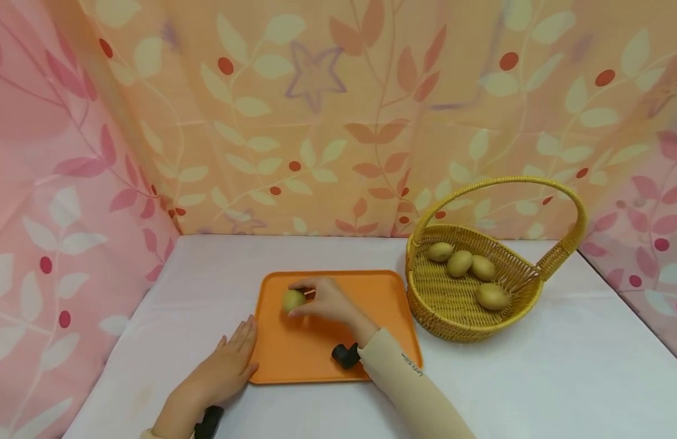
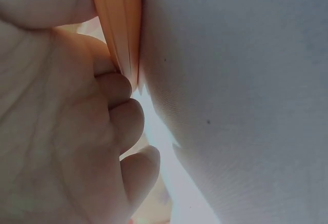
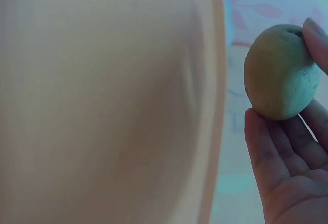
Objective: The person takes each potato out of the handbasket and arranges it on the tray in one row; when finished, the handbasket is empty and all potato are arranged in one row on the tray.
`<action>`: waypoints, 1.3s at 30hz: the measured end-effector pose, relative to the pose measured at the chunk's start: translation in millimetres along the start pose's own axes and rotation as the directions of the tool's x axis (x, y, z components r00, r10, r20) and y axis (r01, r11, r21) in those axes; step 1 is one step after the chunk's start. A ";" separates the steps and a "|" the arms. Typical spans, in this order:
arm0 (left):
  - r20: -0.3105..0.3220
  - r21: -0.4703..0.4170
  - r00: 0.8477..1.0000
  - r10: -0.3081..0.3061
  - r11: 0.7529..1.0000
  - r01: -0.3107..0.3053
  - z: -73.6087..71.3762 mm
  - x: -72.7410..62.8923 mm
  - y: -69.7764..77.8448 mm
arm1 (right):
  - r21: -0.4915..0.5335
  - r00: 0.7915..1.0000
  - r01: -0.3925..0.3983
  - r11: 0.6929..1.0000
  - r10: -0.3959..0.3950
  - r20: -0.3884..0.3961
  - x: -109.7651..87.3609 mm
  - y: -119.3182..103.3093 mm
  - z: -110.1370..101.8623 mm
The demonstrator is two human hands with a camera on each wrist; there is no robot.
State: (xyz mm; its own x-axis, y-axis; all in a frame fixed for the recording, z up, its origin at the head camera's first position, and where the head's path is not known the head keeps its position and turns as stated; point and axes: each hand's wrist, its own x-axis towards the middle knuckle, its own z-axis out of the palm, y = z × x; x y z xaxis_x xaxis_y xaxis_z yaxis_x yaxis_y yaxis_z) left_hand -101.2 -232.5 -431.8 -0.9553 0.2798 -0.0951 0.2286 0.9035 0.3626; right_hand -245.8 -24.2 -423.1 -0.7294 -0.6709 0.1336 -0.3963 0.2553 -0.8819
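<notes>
My right hand (image 1: pixel 326 300) pinches a round yellowish potato (image 1: pixel 293 300) between thumb and fingertips over the left half of the orange tray (image 1: pixel 327 353). Up close in the right wrist view, the potato (image 3: pixel 279 75) looks smooth, with a small dimple near the thumb. Whether it touches the tray is hard to tell. My left hand (image 1: pixel 228 360) rests at the tray's left edge with its fingers extended. In the left wrist view, the thumb and fingers of that hand (image 2: pixel 61 116) lie against the tray rim (image 2: pixel 120 24).
Right of the tray stands a yellow wicker basket (image 1: pixel 453 332) with a tall arched handle, holding several potatoes (image 1: pixel 459 263). Tray and basket sit on a white-covered table (image 1: pixel 206 268). Leaf-patterned cloth (image 1: pixel 316 152) hangs behind and at both sides.
</notes>
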 end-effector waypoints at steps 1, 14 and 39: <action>-0.001 0.001 1.000 -0.002 1.000 0.002 -0.3 0.0 0.2 | -0.008 1.000 -0.002 1.000 0.002 0.001 4.1 -0.2 4.1; 0.027 -0.041 0.999 -0.033 0.999 0.034 -4.5 0.4 4.5 | -0.166 0.998 -0.033 0.986 0.041 0.046 42.3 -4.6 32.6; 0.039 -0.046 0.999 -0.027 0.999 0.029 -3.9 0.6 3.9 | -0.120 0.993 -0.031 0.992 0.045 0.111 31.7 -8.2 40.5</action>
State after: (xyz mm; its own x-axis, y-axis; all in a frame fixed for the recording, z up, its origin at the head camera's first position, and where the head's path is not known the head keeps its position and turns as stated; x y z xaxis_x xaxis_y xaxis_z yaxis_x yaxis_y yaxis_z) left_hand -101.6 -230.1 -426.8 -0.9531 0.2678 -0.1410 0.1920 0.8952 0.4022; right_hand -243.1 -75.7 -429.9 -0.6799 -0.7320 0.0431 -0.4378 0.3580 -0.8248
